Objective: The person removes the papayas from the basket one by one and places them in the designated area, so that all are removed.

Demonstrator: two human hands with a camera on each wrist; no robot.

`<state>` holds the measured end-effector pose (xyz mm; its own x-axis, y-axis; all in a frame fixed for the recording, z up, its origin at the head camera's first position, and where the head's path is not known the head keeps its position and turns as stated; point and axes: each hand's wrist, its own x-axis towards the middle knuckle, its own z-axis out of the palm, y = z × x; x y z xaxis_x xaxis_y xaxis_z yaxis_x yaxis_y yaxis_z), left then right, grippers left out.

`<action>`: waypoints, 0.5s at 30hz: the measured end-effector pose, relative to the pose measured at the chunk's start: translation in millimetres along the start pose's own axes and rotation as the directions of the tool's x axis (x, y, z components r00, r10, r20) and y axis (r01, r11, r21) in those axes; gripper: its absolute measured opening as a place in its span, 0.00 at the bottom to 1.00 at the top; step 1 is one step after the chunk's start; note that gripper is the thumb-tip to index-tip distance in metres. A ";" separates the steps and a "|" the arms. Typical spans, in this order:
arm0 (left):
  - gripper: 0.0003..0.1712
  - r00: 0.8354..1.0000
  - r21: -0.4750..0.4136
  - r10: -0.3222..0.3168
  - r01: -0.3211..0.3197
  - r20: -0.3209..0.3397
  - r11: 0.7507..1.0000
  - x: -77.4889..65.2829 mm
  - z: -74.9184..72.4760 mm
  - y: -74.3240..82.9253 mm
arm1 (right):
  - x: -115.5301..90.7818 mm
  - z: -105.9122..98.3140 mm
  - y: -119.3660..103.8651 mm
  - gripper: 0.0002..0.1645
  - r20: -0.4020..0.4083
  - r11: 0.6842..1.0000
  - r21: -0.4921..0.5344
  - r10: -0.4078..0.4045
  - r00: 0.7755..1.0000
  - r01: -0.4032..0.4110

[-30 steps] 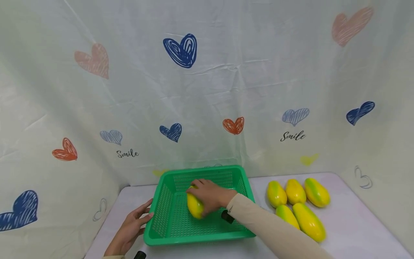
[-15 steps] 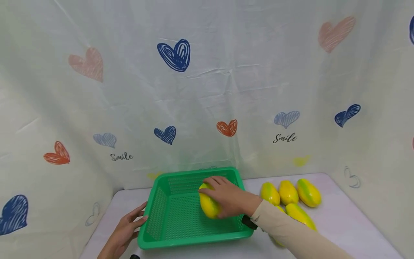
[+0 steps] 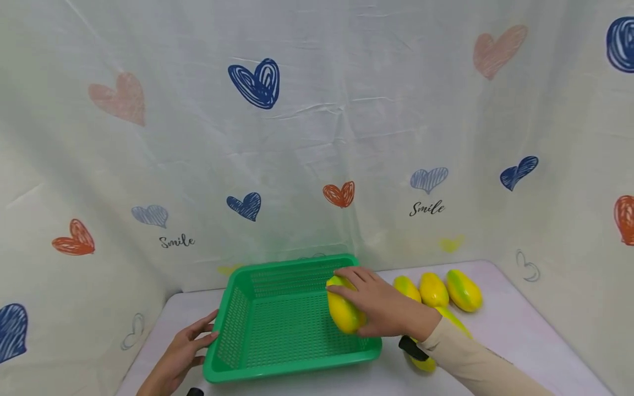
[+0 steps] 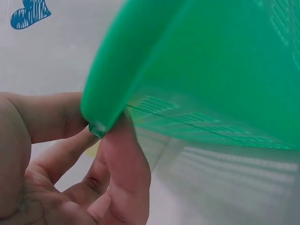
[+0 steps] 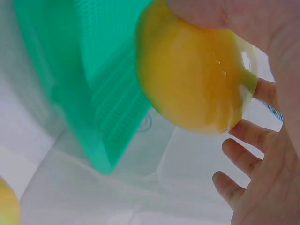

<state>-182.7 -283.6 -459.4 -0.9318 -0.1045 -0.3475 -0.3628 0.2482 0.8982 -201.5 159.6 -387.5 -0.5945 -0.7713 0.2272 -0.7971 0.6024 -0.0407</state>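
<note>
My right hand grips a yellow papaya with green streaks, held tilted at the right side of the green plastic basket. Up close in the right wrist view, the papaya is beside the basket wall, the thumb on one side and fingertips on the other. My left hand holds the basket's left rim. The left wrist view shows that rim pinched between the thumb and fingers of the left hand. No fruit shows inside the basket apart from the held one.
Several papayas lie on the white tabletop right of the basket, some partly hidden by my right hand and sleeve. A pale curtain with printed hearts hangs behind the table and along both sides.
My right hand has carried the papaya rightward, from the middle of the basket to its right side. The left hand keeps its hold on the rim. The head view has shifted slightly right.
</note>
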 end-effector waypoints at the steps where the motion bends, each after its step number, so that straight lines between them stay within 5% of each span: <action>1: 0.41 1.000 -0.001 -0.006 0.006 0.003 1.000 0.5 -0.7 0.0 | -3.4 -0.3 1.2 0.54 -0.010 1.000 0.005 0.004 1.000 -0.004; 9: 0.39 0.999 -0.031 -0.016 0.017 0.029 0.999 2.8 -3.1 1.3 | -38.0 -0.1 13.9 0.60 -0.138 0.999 0.009 0.035 0.990 -0.034; 15: 0.39 0.999 -0.050 -0.025 0.027 0.036 0.998 4.3 -2.8 1.0 | -64.4 -2.3 24.0 0.60 -0.141 0.989 0.064 0.143 0.980 -0.135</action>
<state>-187.1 -286.5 -459.3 -0.9222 -0.0764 -0.3791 -0.3867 0.1970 0.9009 -182.1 224.3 -400.9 -0.6818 -0.6404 0.3536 -0.7144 0.6868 -0.1337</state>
